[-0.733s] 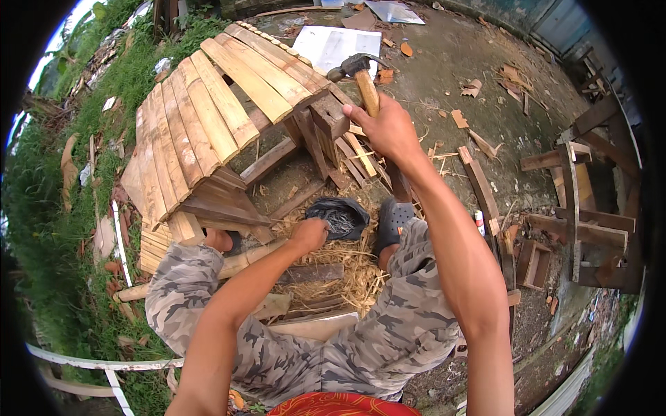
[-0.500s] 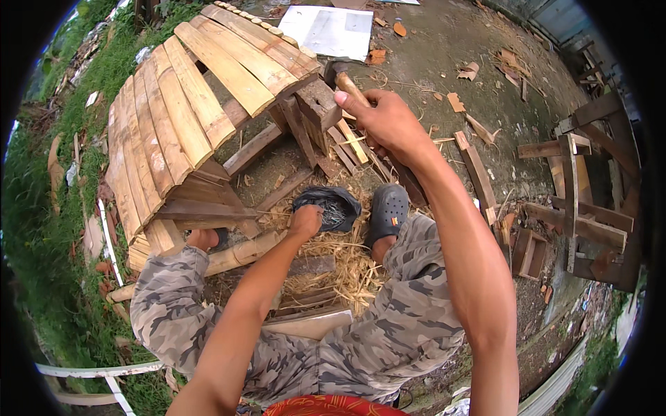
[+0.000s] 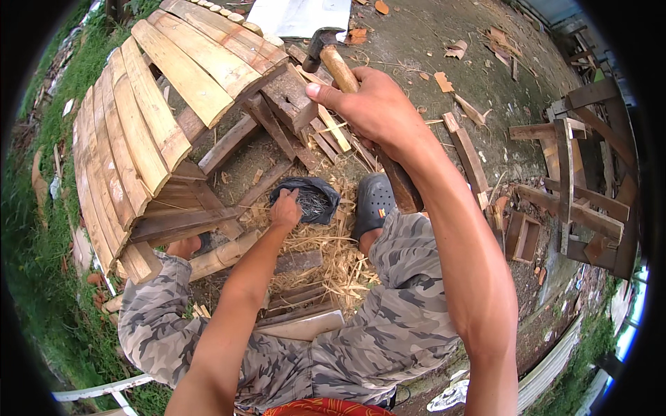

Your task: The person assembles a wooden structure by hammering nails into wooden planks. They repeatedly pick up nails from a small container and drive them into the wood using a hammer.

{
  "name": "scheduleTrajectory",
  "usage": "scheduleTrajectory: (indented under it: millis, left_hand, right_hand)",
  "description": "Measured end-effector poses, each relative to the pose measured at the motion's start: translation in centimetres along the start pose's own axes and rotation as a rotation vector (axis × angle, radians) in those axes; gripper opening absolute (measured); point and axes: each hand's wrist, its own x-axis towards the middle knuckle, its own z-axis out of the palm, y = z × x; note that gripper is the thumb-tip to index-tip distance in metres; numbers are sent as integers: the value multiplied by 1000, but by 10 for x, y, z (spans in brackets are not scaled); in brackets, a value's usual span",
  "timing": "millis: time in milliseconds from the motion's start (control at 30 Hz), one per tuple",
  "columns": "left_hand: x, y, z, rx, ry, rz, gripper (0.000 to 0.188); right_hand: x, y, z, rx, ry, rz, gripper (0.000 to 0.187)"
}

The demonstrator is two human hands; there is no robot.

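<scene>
Your right hand [image 3: 378, 107] hides part of the handle of the hammer [image 3: 338, 68]. Whether your left hand [image 3: 285, 209] pinches anything at the black bag [image 3: 332, 198] is unclear; the thin grey pieces [image 3: 316, 204] inside are too small to count. The top edge crops a white sheet [image 3: 298, 15].

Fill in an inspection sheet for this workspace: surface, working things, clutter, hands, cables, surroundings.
Surface: rough ground, strewn with pale wood shavings.
Working things: hammer; black bag holding nails; slatted wooden structure, gap between some slats.
Clutter: loose wood piece, brown leaf, other scraps.
Hands: right hand grips the hammer's handle; left hand has fingers at the bag's mouth, grasp unclear.
Cables: nothing seen clearly.
Surroundings: grass left; wooden frame right; white panel beyond.
</scene>
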Motion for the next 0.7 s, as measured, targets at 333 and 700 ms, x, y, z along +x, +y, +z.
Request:
scheduleTrajectory:
  millis: [333, 700]
  left_hand:
    - [-2, -10, -8, 25, -78, 150, 49]
    - [9, -15, 1, -18, 23, 111, 19]
  right_hand:
    - [2, -3, 2, -55, 6, -13, 69]
    - [0, -10, 1, -5, -24, 19, 68]
